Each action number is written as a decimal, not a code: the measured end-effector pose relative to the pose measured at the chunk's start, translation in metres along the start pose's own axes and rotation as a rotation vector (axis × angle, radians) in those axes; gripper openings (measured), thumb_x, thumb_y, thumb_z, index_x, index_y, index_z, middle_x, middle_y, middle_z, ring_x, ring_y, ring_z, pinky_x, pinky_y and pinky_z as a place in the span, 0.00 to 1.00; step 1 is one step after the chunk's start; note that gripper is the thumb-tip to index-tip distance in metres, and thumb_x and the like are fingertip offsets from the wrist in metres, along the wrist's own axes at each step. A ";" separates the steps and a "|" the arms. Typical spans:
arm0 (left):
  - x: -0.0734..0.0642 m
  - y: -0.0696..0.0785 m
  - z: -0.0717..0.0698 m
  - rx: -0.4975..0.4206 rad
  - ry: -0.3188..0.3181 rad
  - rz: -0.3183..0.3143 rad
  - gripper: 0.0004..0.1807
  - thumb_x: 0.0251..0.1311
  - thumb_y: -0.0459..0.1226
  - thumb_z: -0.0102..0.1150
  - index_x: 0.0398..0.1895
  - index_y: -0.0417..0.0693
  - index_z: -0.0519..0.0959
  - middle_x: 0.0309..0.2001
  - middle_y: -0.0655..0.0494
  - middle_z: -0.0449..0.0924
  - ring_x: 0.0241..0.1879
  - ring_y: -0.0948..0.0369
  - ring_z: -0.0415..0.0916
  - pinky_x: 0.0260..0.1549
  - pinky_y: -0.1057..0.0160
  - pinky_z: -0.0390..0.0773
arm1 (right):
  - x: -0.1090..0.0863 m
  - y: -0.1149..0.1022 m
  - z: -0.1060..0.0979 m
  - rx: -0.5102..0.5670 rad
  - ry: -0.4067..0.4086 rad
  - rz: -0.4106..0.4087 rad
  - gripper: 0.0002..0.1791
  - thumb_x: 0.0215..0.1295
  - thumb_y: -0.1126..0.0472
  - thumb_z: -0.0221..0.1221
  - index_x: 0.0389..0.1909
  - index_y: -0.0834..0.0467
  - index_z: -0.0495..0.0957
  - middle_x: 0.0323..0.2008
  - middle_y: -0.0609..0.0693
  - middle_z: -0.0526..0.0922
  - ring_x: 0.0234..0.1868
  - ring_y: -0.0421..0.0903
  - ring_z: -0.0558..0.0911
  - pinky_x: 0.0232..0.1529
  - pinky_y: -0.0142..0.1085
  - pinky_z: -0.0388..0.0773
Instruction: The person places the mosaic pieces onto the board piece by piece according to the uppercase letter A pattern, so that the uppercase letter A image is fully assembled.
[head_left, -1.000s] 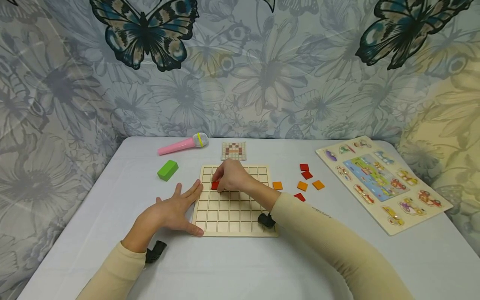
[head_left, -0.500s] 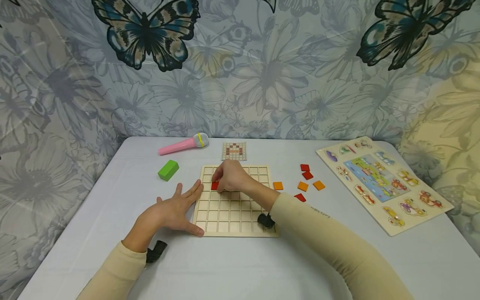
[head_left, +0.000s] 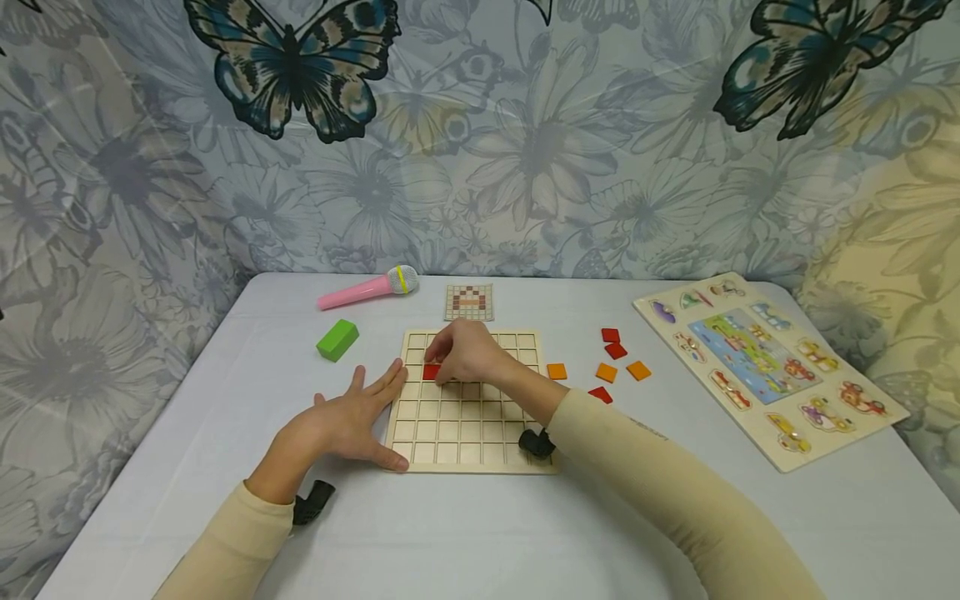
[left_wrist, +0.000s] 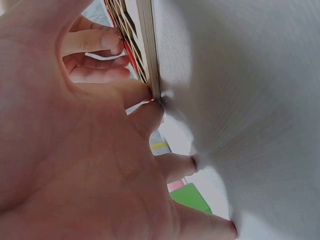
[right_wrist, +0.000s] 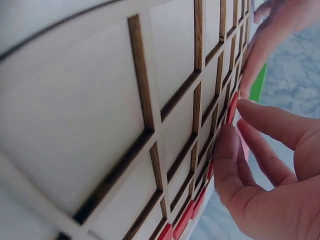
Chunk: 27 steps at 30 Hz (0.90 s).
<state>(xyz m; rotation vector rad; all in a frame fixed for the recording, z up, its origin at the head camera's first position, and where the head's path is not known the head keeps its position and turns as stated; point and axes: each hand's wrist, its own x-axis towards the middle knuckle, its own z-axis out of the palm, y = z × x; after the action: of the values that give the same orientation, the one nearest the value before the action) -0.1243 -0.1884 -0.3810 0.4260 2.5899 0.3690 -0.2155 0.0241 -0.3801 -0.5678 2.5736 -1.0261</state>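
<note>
My left hand [head_left: 348,421] lies spread at the left edge of the wooden grid board [head_left: 450,454]. Its fingertips and thumb touch the board's edge, and in the left wrist view several fingers [left_wrist: 177,167] press onto the white cloth. Over the upper left of the board is my right hand [head_left: 467,352], fingers bent and thumb drawn in, pinching at a small red square tile [head_left: 431,372] at one of the cells. In the right wrist view the red tile [right_wrist: 232,107] shows right at the fingertips. More red tiles [right_wrist: 183,219] sit in cells along the board's far side, hidden by my hand in the head view.
Loose red tiles [head_left: 611,335] and orange tiles [head_left: 606,372] lie right of the board. A small pattern card [head_left: 469,302] is behind it. A pink toy microphone [head_left: 360,292] and a green block [head_left: 337,340] lie left, a picture puzzle board [head_left: 768,367] right.
Almost nothing differs; both hands keep their places, and the right forearm has shifted very slightly to the right.
</note>
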 end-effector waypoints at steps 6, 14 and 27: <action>0.001 -0.001 0.000 0.006 0.008 0.007 0.74 0.44 0.68 0.77 0.87 0.54 0.41 0.87 0.59 0.31 0.81 0.29 0.32 0.54 0.08 0.45 | -0.009 0.006 -0.010 0.041 0.001 0.002 0.12 0.52 0.69 0.75 0.38 0.57 0.91 0.34 0.48 0.89 0.36 0.43 0.82 0.36 0.32 0.79; 0.001 -0.001 0.001 0.004 0.008 -0.001 0.74 0.43 0.67 0.78 0.87 0.53 0.42 0.87 0.58 0.32 0.81 0.29 0.32 0.54 0.08 0.46 | -0.025 0.022 -0.028 0.076 0.003 0.033 0.11 0.54 0.67 0.72 0.40 0.55 0.91 0.38 0.48 0.87 0.37 0.45 0.84 0.35 0.35 0.81; 0.002 0.000 0.002 0.021 0.007 -0.010 0.74 0.43 0.66 0.78 0.87 0.53 0.43 0.87 0.58 0.33 0.81 0.29 0.33 0.54 0.08 0.48 | -0.055 0.046 -0.058 0.088 0.056 0.121 0.12 0.58 0.64 0.72 0.44 0.55 0.90 0.43 0.51 0.90 0.43 0.48 0.85 0.38 0.37 0.82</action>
<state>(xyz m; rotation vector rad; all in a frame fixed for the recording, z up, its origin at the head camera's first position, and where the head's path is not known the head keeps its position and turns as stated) -0.1253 -0.1871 -0.3833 0.4198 2.6034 0.3413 -0.2027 0.1142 -0.3645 -0.3616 2.5601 -1.1214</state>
